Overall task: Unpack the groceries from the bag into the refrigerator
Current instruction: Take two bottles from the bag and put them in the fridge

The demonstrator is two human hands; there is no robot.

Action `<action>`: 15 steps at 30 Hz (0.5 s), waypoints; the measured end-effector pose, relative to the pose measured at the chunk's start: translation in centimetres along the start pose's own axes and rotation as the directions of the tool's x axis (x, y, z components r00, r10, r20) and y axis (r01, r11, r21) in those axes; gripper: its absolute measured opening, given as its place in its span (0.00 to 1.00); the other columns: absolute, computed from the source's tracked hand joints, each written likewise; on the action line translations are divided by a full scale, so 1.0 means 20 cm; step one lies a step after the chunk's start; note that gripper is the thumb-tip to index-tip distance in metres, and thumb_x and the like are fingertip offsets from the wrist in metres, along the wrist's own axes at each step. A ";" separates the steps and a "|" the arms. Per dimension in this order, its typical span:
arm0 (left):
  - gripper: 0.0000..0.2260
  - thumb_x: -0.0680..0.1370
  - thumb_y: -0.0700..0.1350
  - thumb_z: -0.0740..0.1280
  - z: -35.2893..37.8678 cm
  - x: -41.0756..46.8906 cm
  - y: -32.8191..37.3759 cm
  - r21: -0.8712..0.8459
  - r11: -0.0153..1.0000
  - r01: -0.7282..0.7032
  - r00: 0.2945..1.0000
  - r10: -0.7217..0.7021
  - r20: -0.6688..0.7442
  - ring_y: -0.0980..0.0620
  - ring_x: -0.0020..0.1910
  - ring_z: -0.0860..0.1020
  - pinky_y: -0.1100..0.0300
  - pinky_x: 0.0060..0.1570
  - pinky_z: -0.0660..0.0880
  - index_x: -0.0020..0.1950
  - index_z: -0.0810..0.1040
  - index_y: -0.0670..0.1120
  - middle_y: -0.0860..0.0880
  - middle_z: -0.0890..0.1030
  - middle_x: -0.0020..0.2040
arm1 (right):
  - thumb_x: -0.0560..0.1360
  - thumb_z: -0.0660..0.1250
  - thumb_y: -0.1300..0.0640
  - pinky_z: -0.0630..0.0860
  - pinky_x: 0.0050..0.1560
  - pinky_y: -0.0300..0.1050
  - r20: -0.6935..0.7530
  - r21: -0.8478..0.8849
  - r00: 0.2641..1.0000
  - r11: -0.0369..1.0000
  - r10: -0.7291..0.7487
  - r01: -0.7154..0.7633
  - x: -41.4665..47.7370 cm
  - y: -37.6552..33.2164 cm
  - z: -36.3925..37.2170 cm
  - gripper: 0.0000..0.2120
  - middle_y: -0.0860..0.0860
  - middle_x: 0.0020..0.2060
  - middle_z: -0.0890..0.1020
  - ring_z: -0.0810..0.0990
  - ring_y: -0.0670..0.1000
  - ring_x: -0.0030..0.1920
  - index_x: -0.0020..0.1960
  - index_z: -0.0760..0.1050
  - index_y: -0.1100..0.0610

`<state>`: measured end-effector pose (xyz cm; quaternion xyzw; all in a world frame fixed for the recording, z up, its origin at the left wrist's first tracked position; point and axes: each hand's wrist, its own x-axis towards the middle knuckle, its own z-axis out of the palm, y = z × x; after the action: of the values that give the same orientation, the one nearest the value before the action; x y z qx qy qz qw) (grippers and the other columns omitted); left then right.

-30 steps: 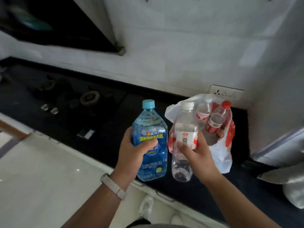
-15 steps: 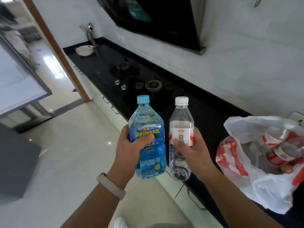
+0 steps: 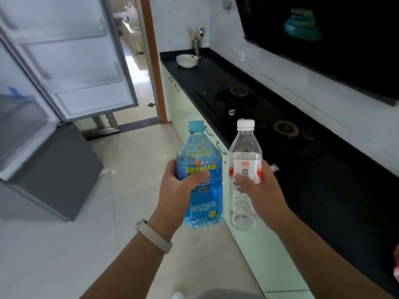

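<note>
Your left hand (image 3: 179, 186) is wrapped tight around the blue bottle (image 3: 200, 180). Your thumb lies across its yellow label and your other fingers curl round the back. The bottle stands nearly upright in the air and has a light blue cap (image 3: 196, 126). A pale band (image 3: 153, 236) sits on your left wrist.

Your right hand (image 3: 257, 188) is closed around the clear bottle (image 3: 245, 175). Your thumb presses on the white and red label, and your fingers hold the far side. This bottle has a white cap (image 3: 245, 124) and tips a little to the right. The two bottles are just beside each other but do not touch.

Both bottles hang over the shiny pale floor (image 3: 133, 160), next to the long black surface (image 3: 323, 169) on your right. That surface has stove rings (image 3: 285, 130) set in it, and a white bowl (image 3: 187, 60) sits at its far end.

The refrigerator (image 3: 32, 137) is on your left, well apart from the bottles. Its door (image 3: 71, 55) is swung open, and the door shelves look bare. At the right edge of the view you can see a tiny bit of a red and white bag (image 3: 396, 268).
</note>
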<state>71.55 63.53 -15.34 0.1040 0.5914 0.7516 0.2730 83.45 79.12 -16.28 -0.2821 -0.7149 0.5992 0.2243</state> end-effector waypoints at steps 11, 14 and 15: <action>0.25 0.64 0.41 0.76 -0.78 0.20 0.21 -0.092 0.994 -0.052 0.953 0.022 -0.302 0.37 0.48 0.85 0.41 0.45 0.82 0.59 0.75 0.44 0.39 0.84 0.53 | 0.63 0.72 0.41 0.81 0.50 0.52 0.307 -0.025 0.950 0.998 -0.049 0.059 0.32 -0.16 0.83 0.24 0.50 0.48 0.84 0.84 0.49 0.47 0.57 0.73 0.46; 0.25 0.64 0.42 0.76 -0.90 0.24 0.24 -0.117 0.991 -0.066 0.925 0.017 -0.380 0.38 0.46 0.85 0.46 0.42 0.82 0.59 0.75 0.44 0.40 0.84 0.52 | 0.66 0.73 0.43 0.81 0.52 0.55 0.371 -0.019 0.927 0.998 -0.050 0.061 0.42 -0.17 0.98 0.22 0.49 0.47 0.84 0.84 0.49 0.47 0.57 0.73 0.48; 0.25 0.64 0.42 0.76 -0.94 0.25 0.24 -0.113 0.991 -0.070 0.914 0.018 -0.405 0.39 0.46 0.85 0.46 0.41 0.82 0.58 0.75 0.45 0.41 0.84 0.52 | 0.66 0.74 0.44 0.81 0.52 0.55 0.386 -0.007 0.921 0.998 -0.050 0.057 0.46 -0.17 1.03 0.22 0.50 0.47 0.84 0.84 0.49 0.47 0.57 0.73 0.48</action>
<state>56.91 49.83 -16.87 -0.0571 0.5840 0.7985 0.1345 62.53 69.86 -16.85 -0.1412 -0.7579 0.6300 0.0933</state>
